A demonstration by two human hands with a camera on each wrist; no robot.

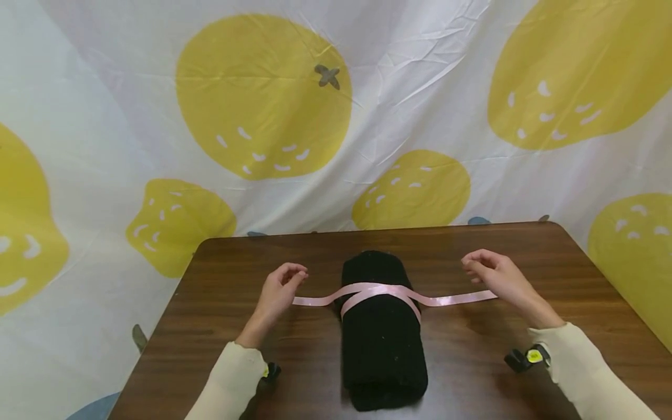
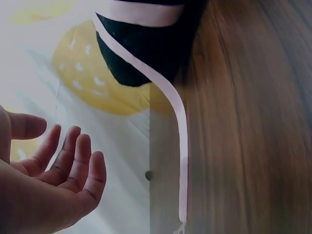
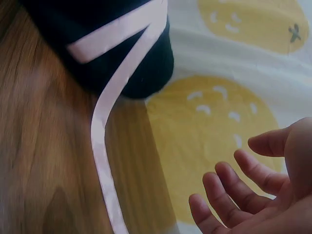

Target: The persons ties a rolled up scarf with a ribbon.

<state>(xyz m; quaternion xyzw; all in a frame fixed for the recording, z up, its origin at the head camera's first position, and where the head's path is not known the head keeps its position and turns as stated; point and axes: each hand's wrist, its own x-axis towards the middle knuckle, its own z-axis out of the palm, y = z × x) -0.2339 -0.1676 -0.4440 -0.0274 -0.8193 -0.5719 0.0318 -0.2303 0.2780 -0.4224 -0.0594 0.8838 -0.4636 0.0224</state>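
Ribbon (image 1: 391,293), pale pink and satin-glossy, is wrapped around a rolled black cloth (image 1: 382,329) lying at the middle of a dark wooden table (image 1: 210,303), its long axis running near to far. The two strands cross on top of the roll towards its far end, and one flat tail runs out along the tabletop to the left, the other to the right. The left hand (image 1: 280,290) is raised just above the end of the left tail; the left wrist view shows its fingers (image 2: 73,161) loosely spread, palm bare, apart from the ribbon and holding nothing. The right hand (image 1: 496,274) is raised just above the end of the right tail; the right wrist view shows its fingers (image 3: 234,185) likewise relaxed and clear of the ribbon. The cloth is ribbed in texture, though detail is lost in its blackness. The underside of the wrap is hidden beneath the roll. Both wrist views cut off the roll and show only one tail each. Behind the table hangs a white backdrop (image 1: 420,76) printed with yellow fruit.
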